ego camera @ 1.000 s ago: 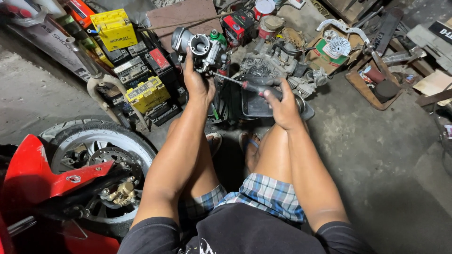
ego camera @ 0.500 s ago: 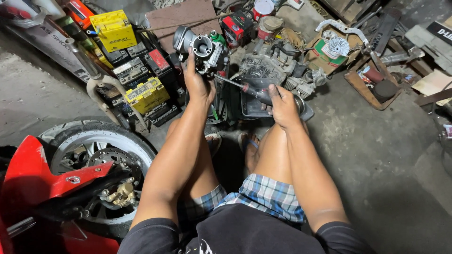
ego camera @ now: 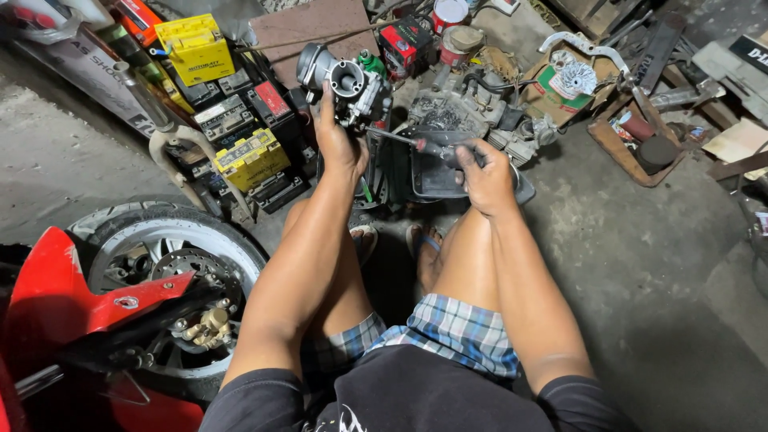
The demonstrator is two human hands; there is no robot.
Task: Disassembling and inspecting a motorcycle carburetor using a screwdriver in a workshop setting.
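Observation:
I sit low with knees apart. My left hand (ego camera: pixel 340 144) holds up a grey metal carburettor (ego camera: pixel 346 84), its round throat facing me. My right hand (ego camera: pixel 482 174) grips the dark handle of a screwdriver (ego camera: pixel 418 144); the thin shaft runs left and its tip touches the carburettor's right side. Below both hands lies a dark plastic tray (ego camera: pixel 436 180) on the floor, with my sandalled feet (ego camera: pixel 422 240) just in front of it.
Yellow and black batteries (ego camera: pixel 252 156) are stacked at upper left. A motorcycle wheel (ego camera: pixel 172 268) with a red fender (ego camera: pixel 72 292) stands at lower left. Engine parts (ego camera: pixel 480 112), cans (ego camera: pixel 448 16) and boxes of scrap (ego camera: pixel 640 136) crowd the back. Bare concrete floor (ego camera: pixel 656 264) lies on the right.
Both hands have stayed on the carburettor and the screwdriver; they have shifted only slightly, with the carburettor raised a little.

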